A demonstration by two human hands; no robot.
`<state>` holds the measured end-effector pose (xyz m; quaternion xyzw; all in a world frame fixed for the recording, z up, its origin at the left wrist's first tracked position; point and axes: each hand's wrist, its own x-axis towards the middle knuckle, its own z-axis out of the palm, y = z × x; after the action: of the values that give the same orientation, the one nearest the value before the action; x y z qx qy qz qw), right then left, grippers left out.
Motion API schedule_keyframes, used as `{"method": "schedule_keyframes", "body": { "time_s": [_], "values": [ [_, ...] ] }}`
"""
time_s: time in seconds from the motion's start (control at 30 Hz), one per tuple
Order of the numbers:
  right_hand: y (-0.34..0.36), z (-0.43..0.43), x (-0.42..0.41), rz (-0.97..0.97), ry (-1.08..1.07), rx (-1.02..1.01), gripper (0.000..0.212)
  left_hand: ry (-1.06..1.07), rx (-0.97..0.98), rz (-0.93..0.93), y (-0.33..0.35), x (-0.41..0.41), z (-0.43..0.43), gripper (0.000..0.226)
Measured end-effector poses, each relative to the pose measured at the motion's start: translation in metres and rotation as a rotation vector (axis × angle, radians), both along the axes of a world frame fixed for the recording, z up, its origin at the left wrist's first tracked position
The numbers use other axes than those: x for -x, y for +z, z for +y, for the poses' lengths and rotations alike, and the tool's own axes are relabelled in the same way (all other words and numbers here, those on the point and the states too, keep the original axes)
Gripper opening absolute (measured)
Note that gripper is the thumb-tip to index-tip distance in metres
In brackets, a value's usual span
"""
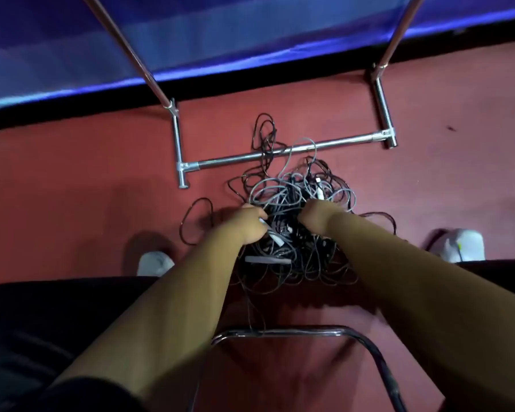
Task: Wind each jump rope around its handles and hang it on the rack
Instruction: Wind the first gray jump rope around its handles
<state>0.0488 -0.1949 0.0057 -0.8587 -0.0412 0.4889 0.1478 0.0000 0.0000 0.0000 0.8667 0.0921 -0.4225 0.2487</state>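
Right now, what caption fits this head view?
A person's left grip and right grip clutch a tangled rope pile on the red floor by the rack.

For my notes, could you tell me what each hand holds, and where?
The left hand grips a pale jump-rope handle around its shaft; the right hand clutches cords within the tangled pile of black and grey ropes.

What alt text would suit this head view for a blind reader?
A person's left hand and right hand grasp a tangled pile of jump ropes on a red floor. A metal rack stands just beyond, ropes crossing its base.
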Motion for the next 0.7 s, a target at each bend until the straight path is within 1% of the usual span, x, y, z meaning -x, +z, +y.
{"method": "schedule_keyframes", "body": {
  "time_s": [0.03, 0.1, 0.17, 0.23, 0.27, 0.3, 0.37, 0.4, 0.43, 0.47, 0.5, 0.57, 0.6, 0.63, 0.67, 0.7],
  "values": [
    [-0.006, -0.001, 0.002, 0.02, -0.128, -0.015, 0.031, -0.055, -0.028, 0.009, -0.007, 0.005, -0.001, 0.038],
    [-0.009, -0.006, 0.006, 0.013, -0.19, -0.021, 0.031, -0.097, -0.058, 0.044, -0.013, 0.015, 0.0, 0.042],
    [-0.002, -0.007, 0.007, 0.05, -0.195, -0.041, 0.03, -0.105, -0.065, 0.061, -0.014, 0.019, 0.0, 0.046],
    [-0.005, -0.004, 0.004, 0.024, -0.184, -0.021, 0.029, -0.112, -0.082, 0.009, -0.017, 0.015, -0.001, 0.049],
    [-0.011, -0.003, 0.002, -0.013, -0.131, -0.005, 0.031, -0.113, -0.09, -0.028, -0.019, 0.011, -0.002, 0.051],
    [-0.015, 0.0, 0.0, -0.004, -0.15, 0.003, 0.033, -0.112, -0.085, -0.029, -0.021, 0.007, -0.003, 0.053],
    [-0.017, 0.008, -0.004, -0.011, -0.121, -0.007, 0.034, -0.071, -0.06, -0.035, -0.018, -0.001, -0.008, 0.05],
    [-0.019, 0.01, -0.005, -0.037, -0.08, -0.024, 0.033, -0.036, -0.049, -0.051, -0.015, -0.004, -0.011, 0.045],
    [-0.016, 0.012, -0.006, -0.053, -0.083, -0.033, 0.03, 0.005, -0.041, -0.074, -0.012, -0.008, -0.014, 0.038],
    [-0.014, 0.014, -0.007, -0.091, -0.076, -0.046, 0.024, 0.056, -0.031, -0.111, -0.007, -0.011, -0.016, 0.032],
    [-0.006, 0.015, -0.009, -0.076, -0.097, -0.048, 0.02, 0.116, -0.015, -0.138, -0.003, -0.014, -0.017, 0.027],
    [0.006, 0.014, -0.014, -0.096, -0.125, -0.056, 0.02, 0.245, 0.054, -0.189, 0.007, -0.02, -0.015, 0.025],
    [0.016, 0.011, -0.015, -0.119, -0.149, -0.074, 0.028, 0.289, 0.1, -0.211, 0.016, -0.023, -0.013, 0.025],
    [0.026, 0.009, -0.017, -0.14, -0.162, -0.083, 0.042, 0.318, 0.149, -0.241, 0.026, -0.027, -0.012, 0.025],
    [0.037, 0.006, -0.019, -0.183, -0.184, -0.11, 0.054, 0.324, 0.193, -0.279, 0.04, -0.031, -0.011, 0.026],
    [0.047, 0.004, -0.022, -0.21, -0.204, -0.134, 0.061, 0.324, 0.231, -0.321, 0.054, -0.035, -0.01, 0.028]
  ]
}}
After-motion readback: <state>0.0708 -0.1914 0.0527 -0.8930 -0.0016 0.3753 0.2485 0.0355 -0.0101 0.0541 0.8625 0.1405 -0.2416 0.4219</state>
